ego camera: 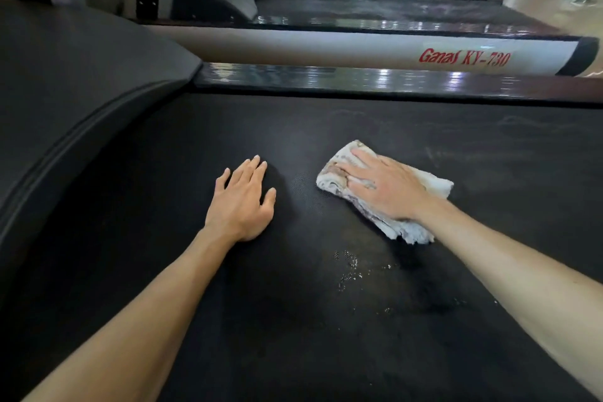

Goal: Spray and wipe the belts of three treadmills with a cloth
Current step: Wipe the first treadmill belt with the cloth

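Observation:
The black treadmill belt (326,320) fills the lower part of the view. A folded white cloth with grey-brown stains (339,170) lies on the belt right of centre. My right hand (385,186) presses flat on top of it with straight fingers. My left hand (244,202) rests palm down on the bare belt, fingers spread, a short way left of the cloth. A patch of spray droplets (349,268) glistens on the belt just below the cloth. No spray bottle is in view.
The dark motor cover (81,101) rises at the left. A glossy side rail (359,78) and a white side panel with red lettering (463,57) border the belt's far side. More treadmills (359,6) line up behind, with tan floor (522,0) at the upper right.

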### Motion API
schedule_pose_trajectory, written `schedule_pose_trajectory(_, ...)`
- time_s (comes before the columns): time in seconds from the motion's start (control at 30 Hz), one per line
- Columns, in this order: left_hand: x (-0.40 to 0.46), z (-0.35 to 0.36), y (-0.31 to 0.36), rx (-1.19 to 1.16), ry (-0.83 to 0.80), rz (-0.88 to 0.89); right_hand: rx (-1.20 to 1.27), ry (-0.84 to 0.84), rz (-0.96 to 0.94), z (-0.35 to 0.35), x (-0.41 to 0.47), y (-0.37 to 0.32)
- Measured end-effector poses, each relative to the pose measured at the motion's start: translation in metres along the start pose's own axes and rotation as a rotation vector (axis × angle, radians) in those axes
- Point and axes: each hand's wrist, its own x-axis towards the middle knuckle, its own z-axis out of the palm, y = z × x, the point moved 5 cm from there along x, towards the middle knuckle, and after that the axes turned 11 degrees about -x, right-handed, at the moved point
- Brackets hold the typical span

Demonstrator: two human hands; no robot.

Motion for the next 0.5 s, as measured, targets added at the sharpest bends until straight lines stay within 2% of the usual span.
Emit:
schedule_pose_trajectory(0.1,0.000,0.001,0.002,-0.011,-0.016,-0.001,-0.019,0.036,-0.012,-0.003,0.009,-0.029)
schedule_pose_trajectory(0.2,0.000,0.002,0.003,-0.027,-0.016,-0.002,-0.030,0.016,-0.180,-0.001,-0.033,-0.058)
schedule_pose_trajectory(0.3,-0.002,0.001,0.005,-0.004,-0.050,0.010,-0.045,-0.007,-0.312,0.003,-0.068,-0.045)
schedule_pose_trajectory(0.4,-0.006,-0.001,0.009,0.034,-0.117,0.035,-0.014,-0.039,-0.216,0.005,-0.050,-0.011)
schedule_pose_trajectory(0.5,-0.009,-0.005,0.013,0.029,-0.162,0.068,-0.019,-0.017,-0.143,0.003,-0.026,-0.023)
